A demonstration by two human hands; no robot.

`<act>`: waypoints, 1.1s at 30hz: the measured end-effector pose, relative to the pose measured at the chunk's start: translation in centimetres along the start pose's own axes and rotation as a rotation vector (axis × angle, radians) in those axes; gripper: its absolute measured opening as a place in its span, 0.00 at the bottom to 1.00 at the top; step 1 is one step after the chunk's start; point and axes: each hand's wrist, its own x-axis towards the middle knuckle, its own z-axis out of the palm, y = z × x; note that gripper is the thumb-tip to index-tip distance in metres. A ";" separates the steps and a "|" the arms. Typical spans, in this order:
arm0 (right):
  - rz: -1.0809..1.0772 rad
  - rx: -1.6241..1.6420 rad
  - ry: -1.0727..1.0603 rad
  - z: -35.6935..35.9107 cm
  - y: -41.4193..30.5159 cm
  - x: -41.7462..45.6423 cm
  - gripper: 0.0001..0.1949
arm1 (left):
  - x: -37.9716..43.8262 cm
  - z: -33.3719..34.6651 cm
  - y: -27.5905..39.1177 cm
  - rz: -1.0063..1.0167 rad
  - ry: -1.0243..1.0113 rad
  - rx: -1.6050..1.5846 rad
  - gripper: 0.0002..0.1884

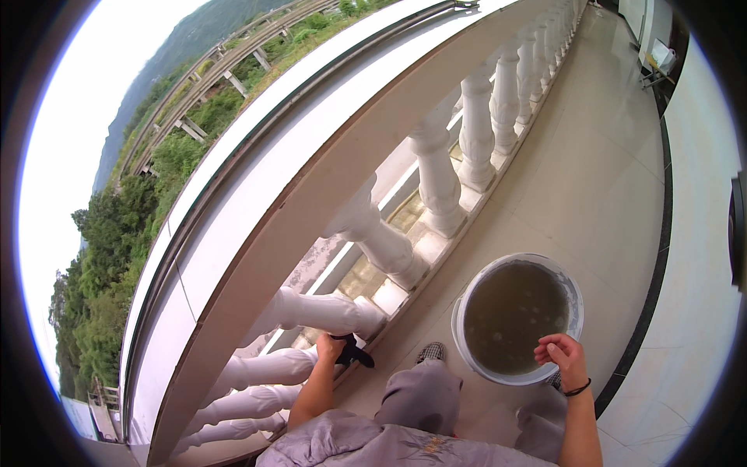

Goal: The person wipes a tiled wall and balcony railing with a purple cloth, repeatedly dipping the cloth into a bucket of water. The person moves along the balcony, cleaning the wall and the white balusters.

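My left hand (330, 348) grips a dark cloth (353, 354) at the foot of a white baluster (335, 313). Part of the cloth hangs free of my fingers near the base rail; the rest is hidden by the hand and baluster. Over the near right rim of a white bucket (458, 333) hovers my right hand (564, 357), its fingers loosely bent and nothing visible in them. Murky brown water (513, 315) with patches of bubbles fills much of the bucket.
A broad handrail (327, 157) runs above the row of balusters (435, 181) on my left. Glossy floor tiles (560, 198) stretch ahead, bordered by a black strip (650, 292) and a pale wall. My shoe (432, 352) stands left of the bucket. A folding stool (656, 73) is farther off.
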 end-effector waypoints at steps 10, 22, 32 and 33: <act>0.059 -0.064 -0.044 1.1 0.7 1.3 0.10 | 2.6 6.9 -4.9 0.193 -0.042 0.024 0.34; 0.071 -0.132 -0.054 0.6 1.1 1.4 0.09 | -0.9 6.5 -1.2 -0.031 -0.694 0.638 0.25; 0.067 -0.142 -0.033 -0.5 1.4 0.7 0.09 | 4.8 4.3 -5.9 0.323 0.080 0.450 0.39; 0.071 -0.146 -0.028 -0.6 1.4 0.6 0.09 | 4.4 4.9 -5.0 0.288 0.030 0.402 0.38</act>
